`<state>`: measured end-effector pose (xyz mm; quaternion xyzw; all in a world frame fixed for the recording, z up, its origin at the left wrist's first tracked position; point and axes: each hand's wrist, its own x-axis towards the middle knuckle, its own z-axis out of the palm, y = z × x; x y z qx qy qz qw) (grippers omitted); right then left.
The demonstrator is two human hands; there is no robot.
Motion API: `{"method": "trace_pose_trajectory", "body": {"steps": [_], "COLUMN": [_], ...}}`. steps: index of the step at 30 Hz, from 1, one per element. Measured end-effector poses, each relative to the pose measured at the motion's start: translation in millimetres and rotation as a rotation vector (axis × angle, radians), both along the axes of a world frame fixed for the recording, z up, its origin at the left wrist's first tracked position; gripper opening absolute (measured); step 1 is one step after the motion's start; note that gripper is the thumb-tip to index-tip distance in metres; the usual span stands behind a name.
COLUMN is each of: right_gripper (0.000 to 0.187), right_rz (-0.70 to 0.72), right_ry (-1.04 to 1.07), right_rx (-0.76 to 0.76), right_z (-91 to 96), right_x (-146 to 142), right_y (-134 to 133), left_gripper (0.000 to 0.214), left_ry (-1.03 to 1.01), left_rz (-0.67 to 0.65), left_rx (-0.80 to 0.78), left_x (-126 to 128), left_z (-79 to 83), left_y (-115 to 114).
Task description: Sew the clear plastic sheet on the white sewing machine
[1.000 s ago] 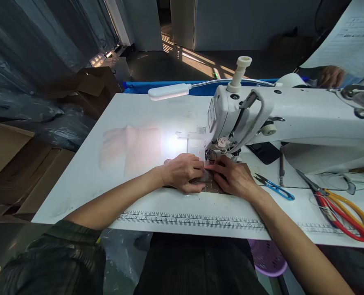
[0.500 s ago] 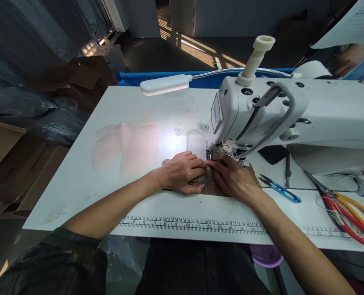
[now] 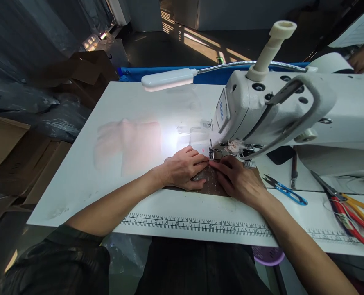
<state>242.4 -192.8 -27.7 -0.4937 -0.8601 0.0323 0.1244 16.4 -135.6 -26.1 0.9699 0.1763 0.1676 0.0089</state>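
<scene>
A piece of brown fabric (image 3: pixel 211 185) with light flecks lies under both hands at the needle area of the white sewing machine (image 3: pixel 235 110). My left hand (image 3: pixel 186 169) rests on its left part, fingers bent together and thumb pressed down. From the right, my right hand (image 3: pixel 238 176) pinches the fabric close to the presser foot (image 3: pixel 215 154), its fingertips almost meeting those of the left. Much of the fabric is hidden beneath the hands. A clear plate (image 3: pixel 199 138) sits on the table just beyond my left fingers.
Blue thread snips (image 3: pixel 288 192) and red and yellow-handled scissors (image 3: pixel 350 209) lie right of my hands. A ruler strip (image 3: pixel 197 224) runs along the table's front edge. A lamp (image 3: pixel 168 79) hangs above the table (image 3: pixel 77 176). Another person's hand (image 3: pixel 363 58) shows at upper right.
The whole view has shifted a little, so the machine appears farther right. Both hands stay on the fabric by the presser foot, with only slight movement.
</scene>
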Motion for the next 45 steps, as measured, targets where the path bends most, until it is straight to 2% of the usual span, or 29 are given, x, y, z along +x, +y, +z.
{"method": "trace_pose_trajectory", "body": {"steps": [7,12,14,17,22,27,33,35,40,45], "right_gripper": [0.042,0.043,0.041,0.038,0.028,0.031,0.035,0.038,0.025,0.019], "right_rz": [-0.037,-0.018,-0.024,-0.069,-0.093,-0.272,-0.134,-0.168,-0.252,-0.252], "right_ry": [0.037,0.157,0.240,0.329,0.365,0.377,0.400,0.390,0.429,0.447], "right_rx": [-0.076,-0.094,-0.124,-0.248,-0.406,-0.329,-0.333,-0.342,-0.316,-0.289], "right_z": [-4.0,-7.1,-2.9,9.2,18.9,9.0,13.1,13.5,11.1,8.6], "right_x": [-1,4,9,17,29,26,25,25,23,23], "right_y": [-1,0,2,7,19,28,14,11,12,13], "left_gripper": [0.045,0.042,0.045,0.048,0.047,0.044,0.043,0.042,0.047,0.067], "left_ry": [0.017,0.064,0.081,0.099,0.103,0.097,0.103,0.102,0.088,0.039], "left_rz": [0.052,0.086,0.095,0.114,0.123,0.152,0.177,0.191,0.187,0.162], "left_rx": [-0.049,-0.079,-0.084,-0.086,-0.097,-0.073,-0.087,-0.089,-0.139,-0.280], "left_x": [0,1,1,2,2,3,4,4,3,3], "left_z": [-0.9,3.4,4.7,5.6,5.6,4.2,4.2,5.0,6.0,3.0], "left_y": [3,5,6,7,9,9,5,5,7,11]}}
